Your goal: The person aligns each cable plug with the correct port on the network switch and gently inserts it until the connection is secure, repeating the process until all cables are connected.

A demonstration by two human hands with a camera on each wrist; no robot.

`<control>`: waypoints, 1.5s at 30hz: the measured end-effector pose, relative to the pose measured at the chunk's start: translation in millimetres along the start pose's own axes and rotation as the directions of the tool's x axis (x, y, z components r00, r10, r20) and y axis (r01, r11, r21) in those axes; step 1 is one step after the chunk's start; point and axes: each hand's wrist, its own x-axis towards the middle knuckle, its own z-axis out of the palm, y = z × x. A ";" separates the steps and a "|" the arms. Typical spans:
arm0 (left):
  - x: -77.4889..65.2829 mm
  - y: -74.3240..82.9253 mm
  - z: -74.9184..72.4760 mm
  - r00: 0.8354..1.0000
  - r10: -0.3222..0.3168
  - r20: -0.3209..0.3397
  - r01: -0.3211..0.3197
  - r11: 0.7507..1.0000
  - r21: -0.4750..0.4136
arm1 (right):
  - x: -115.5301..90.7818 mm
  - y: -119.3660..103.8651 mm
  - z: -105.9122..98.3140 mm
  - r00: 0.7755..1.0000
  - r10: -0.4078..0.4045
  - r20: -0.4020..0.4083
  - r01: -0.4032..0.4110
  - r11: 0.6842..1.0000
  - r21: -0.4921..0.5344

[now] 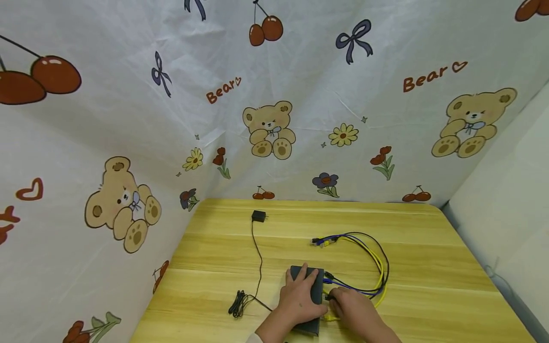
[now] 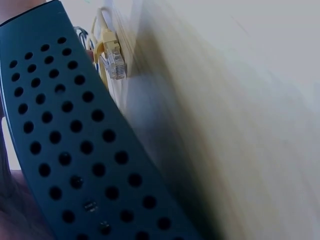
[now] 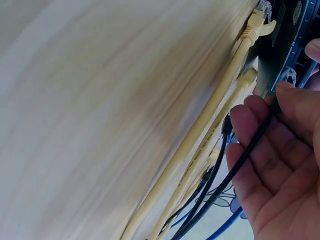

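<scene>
A dark network switch [image 1: 310, 327] lies on the wooden table at the front. My left hand [image 1: 299, 300] rests over its top with the fingers spread and the thumb by the port side. In the left wrist view, a row-patterned vented end of the switch fills the left part. My right hand [image 1: 356, 312] pinches a black network cable [image 3: 260, 131] between thumb and fingers, its clear plug [image 3: 289, 75] right at the port side. Beside it, a blue plug [image 1: 328, 281] and another black plug [image 1: 329, 275] meet the same side. A yellow plug [image 3: 255, 22] lies near the switch.
Black, blue and yellow cables [image 1: 381, 267] loop to the right, their far plugs [image 1: 319, 241] bunched behind. A black power adapter [image 1: 259, 216] sits at the back left; its cord [image 1: 238, 305] is bundled left of the switch. A patterned cloth [image 1: 300, 181] hangs behind the table.
</scene>
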 end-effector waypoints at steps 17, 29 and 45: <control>2.8 -2.4 3.1 1.000 0.015 0.004 -0.015 1.000 0.005 | 6.4 -5.1 7.8 0.993 0.018 -0.115 -0.033 0.991 -0.129; 3.9 -2.4 4.2 1.000 0.010 0.012 -0.010 1.000 0.012 | 4.1 -1.0 12.9 0.966 -0.062 -0.252 0.008 0.978 -0.209; 4.7 -1.2 5.3 1.000 0.014 0.006 -0.014 1.000 0.011 | 6.0 1.6 14.9 0.951 -0.102 -0.292 0.025 0.966 -0.257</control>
